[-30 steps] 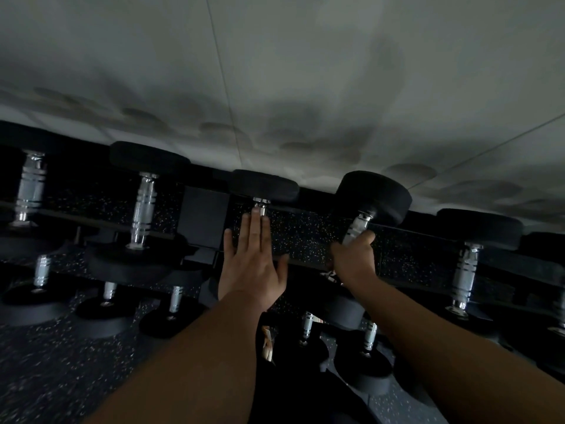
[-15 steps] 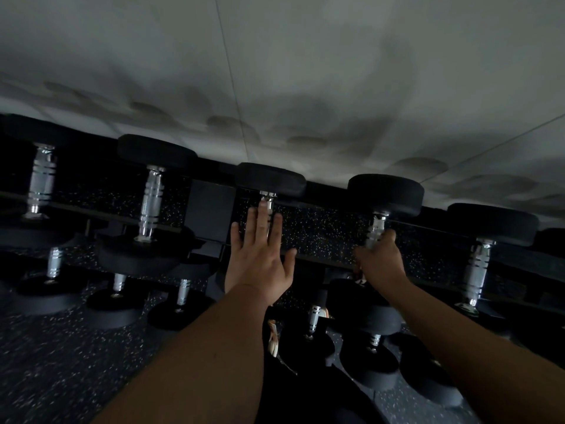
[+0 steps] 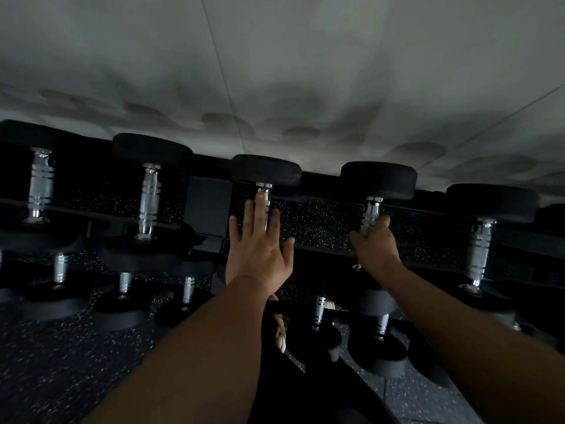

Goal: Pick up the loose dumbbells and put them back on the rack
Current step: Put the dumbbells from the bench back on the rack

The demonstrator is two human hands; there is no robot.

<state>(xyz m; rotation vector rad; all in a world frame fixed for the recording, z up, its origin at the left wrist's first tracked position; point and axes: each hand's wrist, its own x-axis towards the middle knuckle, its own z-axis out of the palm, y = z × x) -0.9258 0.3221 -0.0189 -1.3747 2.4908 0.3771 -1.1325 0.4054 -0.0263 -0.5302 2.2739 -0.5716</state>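
Head view of a dimly lit dumbbell rack, read from near to far. Nearest, two bare forearms reach forward and up from the lower edge. Below and between them, the lower tier carries smaller dumbbells standing with handles pointing away from the viewer; seven chrome handles can be counted there, though darkness may hide more. The left hand [image 3: 258,246] is spread flat, fingers straight and holding nothing, its fingertips overlapping the lower handle of the middle dumbbell [image 3: 265,171] on the upper tier. The right hand [image 3: 374,244] is curled around the chrome handle of the held dumbbell [image 3: 378,180], gripping low on the shaft, with the far black head above the fist and the near head hidden behind the wrist. This dumbbell lies straight ahead of the right hand; its long axis runs away from the viewer, nearly parallel to its neighbours and across the rack rail [image 3: 321,203], so it appears seated or almost seated in its slot, between the middle dumbbell and the one to the right [image 3: 492,203]. The right hand is therefore the nearer, working hand; the judged next move is a release and withdrawal straight back along the handle. Five dumbbells show on the upper tier. Farthest, a pale wall [image 3: 275,71] bears their soft shadows.
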